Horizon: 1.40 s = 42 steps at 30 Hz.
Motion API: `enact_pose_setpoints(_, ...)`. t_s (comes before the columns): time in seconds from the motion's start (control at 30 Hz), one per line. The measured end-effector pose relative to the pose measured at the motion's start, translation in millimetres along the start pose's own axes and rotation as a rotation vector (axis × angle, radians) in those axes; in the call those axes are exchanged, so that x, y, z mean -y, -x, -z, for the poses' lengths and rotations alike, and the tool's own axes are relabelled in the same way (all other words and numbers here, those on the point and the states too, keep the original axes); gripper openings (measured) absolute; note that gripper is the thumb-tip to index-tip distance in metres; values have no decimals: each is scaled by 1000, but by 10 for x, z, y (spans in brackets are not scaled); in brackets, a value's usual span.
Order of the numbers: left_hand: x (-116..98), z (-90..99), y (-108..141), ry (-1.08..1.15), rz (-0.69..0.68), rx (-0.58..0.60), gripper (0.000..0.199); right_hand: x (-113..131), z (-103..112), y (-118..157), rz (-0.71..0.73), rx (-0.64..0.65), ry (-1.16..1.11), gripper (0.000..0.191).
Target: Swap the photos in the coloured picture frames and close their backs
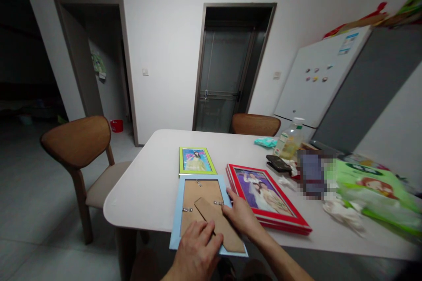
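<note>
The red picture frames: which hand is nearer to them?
Right: the right hand is beside the red picture frames; the left hand is farther, on the blue frame.

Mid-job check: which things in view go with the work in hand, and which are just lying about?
In the work:
Light-blue frame, back up, left hand and right hand on it
Brown stand on its back
Probably green frame and red frames beside it

Apparently lying about:
Bottle
Teal packet
Crumpled tissue
Green package
</note>
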State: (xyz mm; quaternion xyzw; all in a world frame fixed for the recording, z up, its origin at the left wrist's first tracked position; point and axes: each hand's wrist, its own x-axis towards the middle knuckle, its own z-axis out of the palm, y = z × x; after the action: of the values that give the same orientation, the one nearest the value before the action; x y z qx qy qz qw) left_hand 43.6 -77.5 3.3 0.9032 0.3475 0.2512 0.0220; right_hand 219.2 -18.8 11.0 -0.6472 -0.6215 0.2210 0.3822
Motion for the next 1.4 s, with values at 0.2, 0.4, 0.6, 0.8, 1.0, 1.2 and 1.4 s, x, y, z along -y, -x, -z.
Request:
enact_pose_setpoints(0.2, 22, 25, -18, 73, 115, 163, 45, 27, -106, -18, 153, 50, 384, 36)
enact_pose_setpoints(0.4, 199, 199, -1, 131, 271, 244, 53, 67, -101, -3, 172, 103, 467, 31)
enact_pose_setpoints(0.6, 362, 320, 105, 175, 282, 290, 45, 95, -136, -33, 110, 124, 558, 24)
enact_pose_setpoints(0.8, 369, 302, 119, 179, 279, 267, 38, 87, -159, -75, 87, 98, 672, 25)
enact_pose_setpoints(1.0, 407, 259, 138, 201, 279, 235, 55, 116, -91, 33, 162, 32, 618, 30)
enact_pose_setpoints(1.2, 421, 208, 152, 224, 260, 178, 39, 319, -31, 241, 463, 451, 262, 22)
enact_pose_setpoints(1.4, 416, 191, 152, 263, 270, 147, 31, 354, -138, 279, 490, 465, 229, 12)
